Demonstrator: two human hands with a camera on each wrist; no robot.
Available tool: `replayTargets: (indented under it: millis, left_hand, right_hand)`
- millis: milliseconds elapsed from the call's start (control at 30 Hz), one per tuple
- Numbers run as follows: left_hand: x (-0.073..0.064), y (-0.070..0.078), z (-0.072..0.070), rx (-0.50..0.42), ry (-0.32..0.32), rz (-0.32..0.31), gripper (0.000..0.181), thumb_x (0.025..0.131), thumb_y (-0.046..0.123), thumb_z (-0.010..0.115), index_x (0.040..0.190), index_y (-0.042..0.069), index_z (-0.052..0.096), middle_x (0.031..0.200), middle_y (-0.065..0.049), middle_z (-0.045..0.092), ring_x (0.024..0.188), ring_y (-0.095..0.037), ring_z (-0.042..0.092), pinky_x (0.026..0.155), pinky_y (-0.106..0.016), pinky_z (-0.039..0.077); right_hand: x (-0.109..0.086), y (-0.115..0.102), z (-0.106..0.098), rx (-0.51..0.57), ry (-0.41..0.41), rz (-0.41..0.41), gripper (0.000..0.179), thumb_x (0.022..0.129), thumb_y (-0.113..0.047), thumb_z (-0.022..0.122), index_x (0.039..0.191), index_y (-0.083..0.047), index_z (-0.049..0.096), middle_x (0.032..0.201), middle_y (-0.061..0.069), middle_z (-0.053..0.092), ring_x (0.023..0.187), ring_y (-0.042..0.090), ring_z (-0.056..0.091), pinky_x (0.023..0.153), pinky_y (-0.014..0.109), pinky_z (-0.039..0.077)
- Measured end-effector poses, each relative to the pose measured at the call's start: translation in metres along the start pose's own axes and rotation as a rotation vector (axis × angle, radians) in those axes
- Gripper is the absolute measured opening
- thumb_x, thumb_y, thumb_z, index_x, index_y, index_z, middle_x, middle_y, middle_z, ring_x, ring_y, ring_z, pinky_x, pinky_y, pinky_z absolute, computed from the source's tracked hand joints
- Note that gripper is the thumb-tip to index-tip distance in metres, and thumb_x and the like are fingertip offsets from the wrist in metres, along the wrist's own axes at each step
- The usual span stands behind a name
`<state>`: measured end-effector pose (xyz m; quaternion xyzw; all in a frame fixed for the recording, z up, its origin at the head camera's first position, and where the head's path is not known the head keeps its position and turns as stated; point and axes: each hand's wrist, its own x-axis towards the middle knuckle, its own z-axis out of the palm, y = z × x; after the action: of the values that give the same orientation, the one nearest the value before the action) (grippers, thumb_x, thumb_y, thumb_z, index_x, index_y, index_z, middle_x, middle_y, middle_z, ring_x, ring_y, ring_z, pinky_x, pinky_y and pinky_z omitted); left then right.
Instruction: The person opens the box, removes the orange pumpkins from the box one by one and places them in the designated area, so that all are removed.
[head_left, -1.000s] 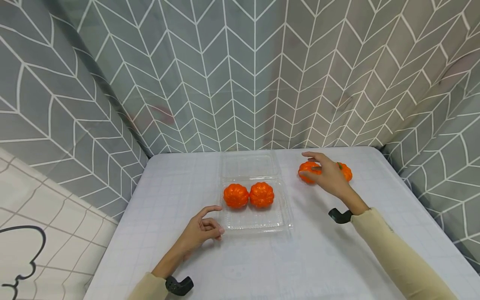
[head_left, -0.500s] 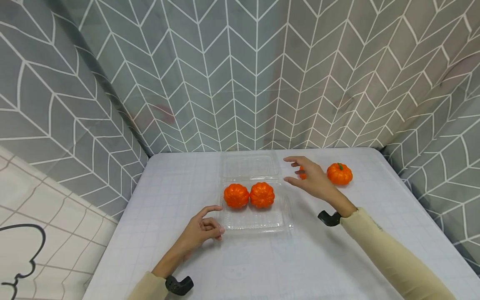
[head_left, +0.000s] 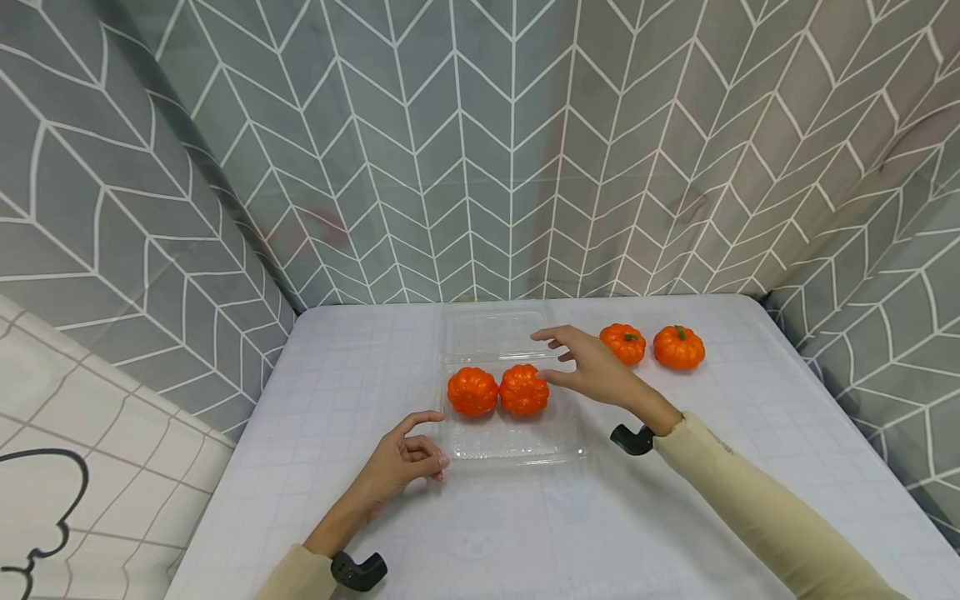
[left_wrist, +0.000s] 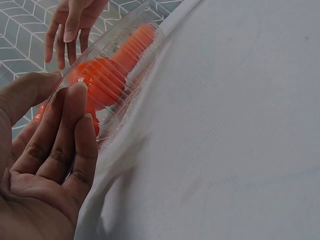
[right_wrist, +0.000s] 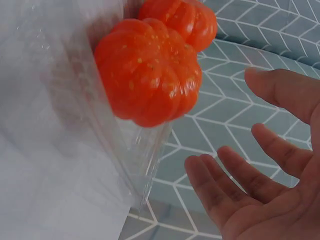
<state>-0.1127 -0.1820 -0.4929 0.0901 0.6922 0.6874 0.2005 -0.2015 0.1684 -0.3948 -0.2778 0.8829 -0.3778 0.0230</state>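
Our right hand (head_left: 592, 365), fingers spread, empty, hangs at two o'clock of a ribbed orange pumpkin (head_left: 522, 392); our left hand (head_left: 405, 452), grip unclear, perhaps steadies a clear plastic box (head_left: 517, 442).

So the person wore long sleeves, plain pale khaki or beige. The left sleeve (head_left: 292, 577) got cut off at the near edge, while the right sleeve (head_left: 772, 504) showed way more fabric, plus a faint darker mark near the cuff. Each wrist also had a chunky, curved matte-black piece strapped on: left wrist unit (head_left: 358, 572), right wrist unit (head_left: 632, 439). Both hands were bare.
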Motion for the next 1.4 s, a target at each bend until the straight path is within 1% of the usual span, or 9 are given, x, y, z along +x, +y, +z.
replayTargets:
  millis: [333,567,667,800,967,1067,1233,1300,1400]
  left_hand:
    - [0.0,-0.002,-0.001,0.004,0.0,0.002,0.074,0.09,0.01,0.081,0.152,0.008,0.041,0.091,-0.014,0.069,0.078,-0.027,0.071,0.079,-0.039,0.062]
    - [0.001,-0.002,0.001,-0.001,-0.008,0.016,0.073,0.091,0.011,0.081,0.152,0.008,0.041,0.091,-0.014,0.069,0.077,-0.026,0.071,0.078,-0.039,0.062]
    - [0.001,-0.002,0.001,0.0,-0.01,0.02,0.073,0.091,0.011,0.081,0.152,0.008,0.041,0.091,-0.014,0.069,0.077,-0.026,0.071,0.078,-0.038,0.062]
    - [0.001,-0.002,0.001,-0.003,-0.01,0.017,0.073,0.091,0.01,0.081,0.152,0.008,0.041,0.091,-0.014,0.069,0.077,-0.026,0.071,0.078,-0.038,0.062]
    - [0.0,-0.001,0.0,-0.014,-0.004,0.007,0.073,0.09,0.009,0.081,0.151,0.007,0.04,0.09,-0.014,0.069,0.077,-0.026,0.071,0.079,-0.039,0.062]
    - [0.0,-0.001,0.0,-0.02,0.0,0.002,0.073,0.09,0.008,0.081,0.151,0.007,0.04,0.09,-0.013,0.069,0.077,-0.026,0.071,0.079,-0.039,0.062]
    - [-0.001,-0.001,0.001,-0.025,-0.001,0.003,0.072,0.09,0.009,0.081,0.15,0.008,0.041,0.09,-0.013,0.069,0.077,-0.026,0.071,0.079,-0.04,0.062]
    - [-0.001,-0.001,0.001,-0.023,-0.002,0.005,0.072,0.09,0.01,0.081,0.151,0.009,0.041,0.091,-0.014,0.069,0.077,-0.026,0.071,0.079,-0.04,0.062]
    - [-0.001,-0.002,0.001,-0.02,-0.002,0.005,0.072,0.09,0.011,0.081,0.151,0.009,0.041,0.091,-0.014,0.069,0.077,-0.026,0.07,0.079,-0.039,0.062]
  right_hand:
    - [0.01,-0.005,0.019,-0.023,-0.115,0.027,0.055,0.092,-0.017,0.08,0.141,-0.004,0.057,0.136,0.018,0.06,0.116,0.035,0.059,0.095,0.049,0.055]
    - [0.017,-0.013,0.029,-0.188,-0.156,0.102,0.049,0.093,-0.025,0.079,0.132,0.002,0.065,0.124,0.016,0.062,0.112,0.033,0.06,0.098,0.047,0.052]
    - [0.019,-0.015,0.032,-0.242,-0.161,0.156,0.05,0.089,-0.022,0.082,0.129,0.003,0.067,0.119,0.017,0.061,0.108,0.032,0.06,0.097,0.046,0.052]
    - [0.02,-0.016,0.038,-0.287,-0.196,0.183,0.054,0.085,-0.019,0.087,0.129,0.003,0.066,0.112,0.016,0.061,0.102,0.031,0.059,0.093,0.045,0.053]
    - [0.018,-0.015,0.042,-0.247,-0.246,0.19,0.055,0.082,-0.016,0.089,0.129,-0.012,0.062,0.11,0.01,0.064,0.105,0.03,0.057,0.093,0.049,0.052]
    - [0.016,-0.012,0.044,-0.194,-0.268,0.177,0.055,0.082,-0.014,0.088,0.13,-0.015,0.06,0.112,0.01,0.064,0.107,0.03,0.056,0.093,0.049,0.052]
    - [0.012,-0.01,0.047,-0.097,-0.298,0.201,0.053,0.086,-0.035,0.085,0.129,-0.013,0.061,0.116,0.013,0.057,0.106,0.028,0.057,0.088,0.043,0.056]
    - [0.011,-0.01,0.049,-0.086,-0.304,0.209,0.054,0.088,-0.044,0.082,0.127,-0.013,0.062,0.115,0.013,0.055,0.102,0.025,0.057,0.084,0.039,0.055]
    - [0.01,-0.01,0.05,-0.094,-0.313,0.207,0.052,0.091,-0.049,0.077,0.124,-0.012,0.063,0.11,0.01,0.055,0.096,0.022,0.056,0.081,0.036,0.052]
